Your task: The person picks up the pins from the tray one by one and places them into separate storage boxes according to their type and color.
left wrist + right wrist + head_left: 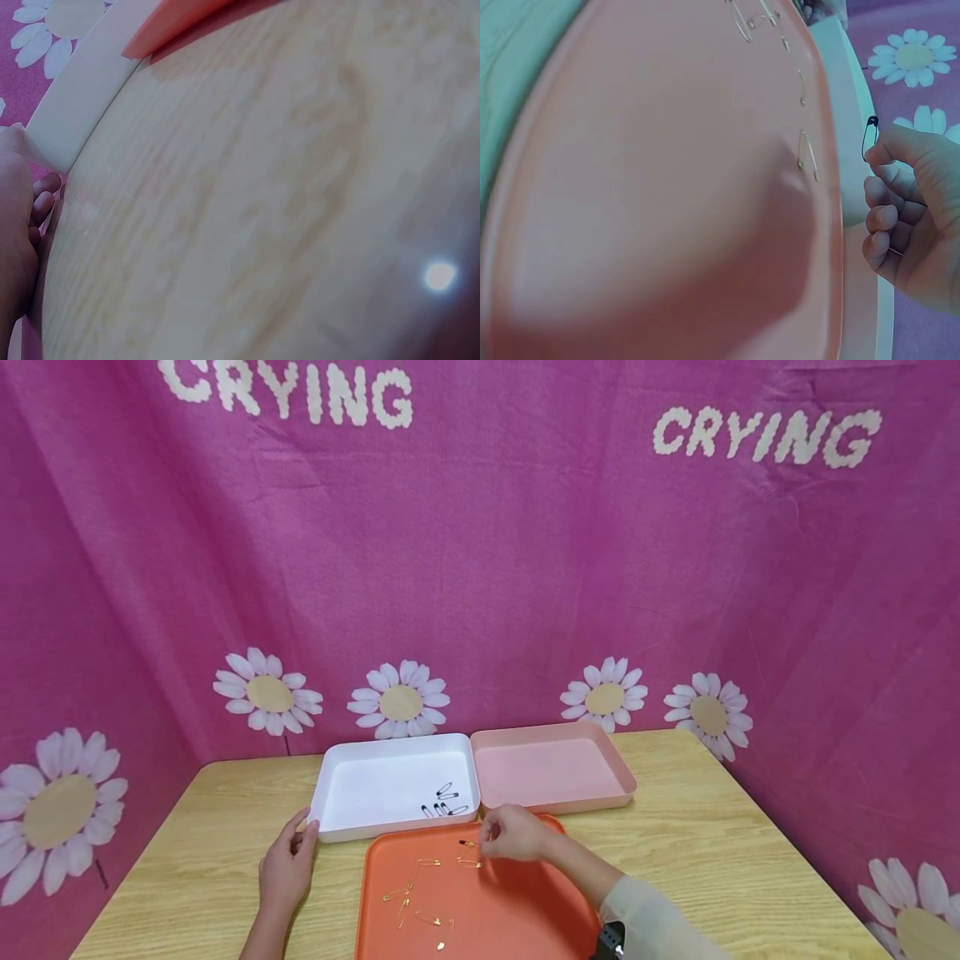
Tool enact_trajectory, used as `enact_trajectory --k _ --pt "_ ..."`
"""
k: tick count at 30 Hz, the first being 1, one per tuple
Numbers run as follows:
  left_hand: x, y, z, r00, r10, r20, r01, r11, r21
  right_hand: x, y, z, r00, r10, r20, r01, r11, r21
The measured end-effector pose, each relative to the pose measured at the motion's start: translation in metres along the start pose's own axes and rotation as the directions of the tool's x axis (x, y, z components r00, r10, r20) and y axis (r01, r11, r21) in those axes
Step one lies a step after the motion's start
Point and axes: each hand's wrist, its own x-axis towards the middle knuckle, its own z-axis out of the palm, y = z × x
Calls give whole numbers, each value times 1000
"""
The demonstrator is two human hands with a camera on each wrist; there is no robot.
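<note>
My right hand pinches a black safety pin between thumb and forefinger, above the far edge of the orange tray. Its other fingers are curled, as the right wrist view shows. Several gold safety pins lie scattered on the orange tray. Thumb and fingers of my left hand hold the near left corner of the white tray; part of this hand is cut off in the left wrist view. Several black safety pins lie in the right part of the white tray.
A pink tray stands against the white tray's right side. All three trays sit on a wooden table, the orange one nearest. Behind hangs a magenta cloth with daisies and lettering. A dark watch is on the right wrist.
</note>
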Motion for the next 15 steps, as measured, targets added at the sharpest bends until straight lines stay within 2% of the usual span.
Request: enact_trajectory --k 15 --pt "1 -2 1 1000 7 -5 -7 1000 3 12 3 -9 998 -28 -52 31 998 62"
